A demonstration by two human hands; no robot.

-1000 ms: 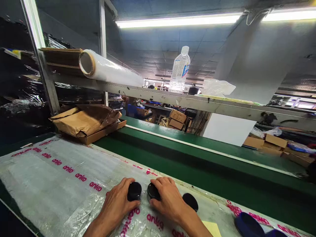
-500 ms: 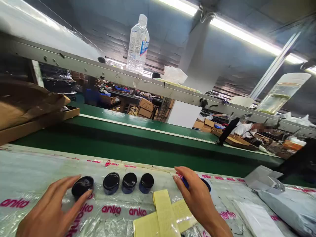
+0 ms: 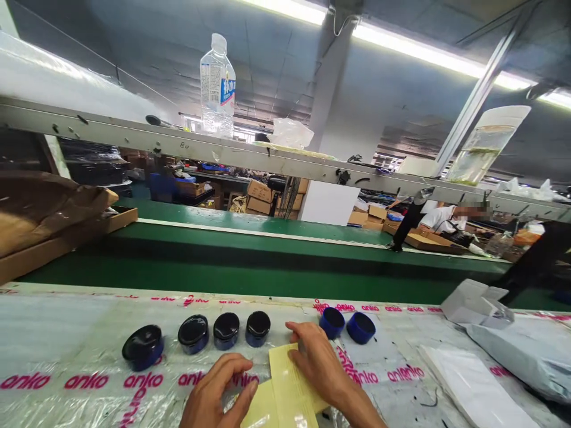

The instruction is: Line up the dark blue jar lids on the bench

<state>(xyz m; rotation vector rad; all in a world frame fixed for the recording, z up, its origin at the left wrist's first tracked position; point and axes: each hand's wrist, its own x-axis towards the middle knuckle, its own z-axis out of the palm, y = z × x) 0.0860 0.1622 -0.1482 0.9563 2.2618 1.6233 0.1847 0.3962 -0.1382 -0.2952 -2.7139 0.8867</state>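
Note:
My left hand [image 3: 218,395] and my right hand [image 3: 319,362] both rest on yellow paper strips [image 3: 288,395] at the near edge of the plastic-covered bench [image 3: 66,345]. The fingers of both press flat on the strips. Behind the hands stands a row of several small dark blue jars with black lids [image 3: 225,330], one jar [image 3: 143,346] set apart on the left. Two open blue jars [image 3: 347,324] sit to the right of my right hand.
A green conveyor belt [image 3: 250,252] runs behind the bench. Above it a metal shelf [image 3: 178,142] carries a water bottle [image 3: 217,86] and a glass jar [image 3: 484,145]. Cardboard [image 3: 49,217] lies left; white bags [image 3: 521,351] and a small box [image 3: 475,303] lie right. A person sits beyond.
My left hand left the leftmost jar and came onto the yellow strips. My right hand let go of the blue jars and moved left onto the strips. The view turned right.

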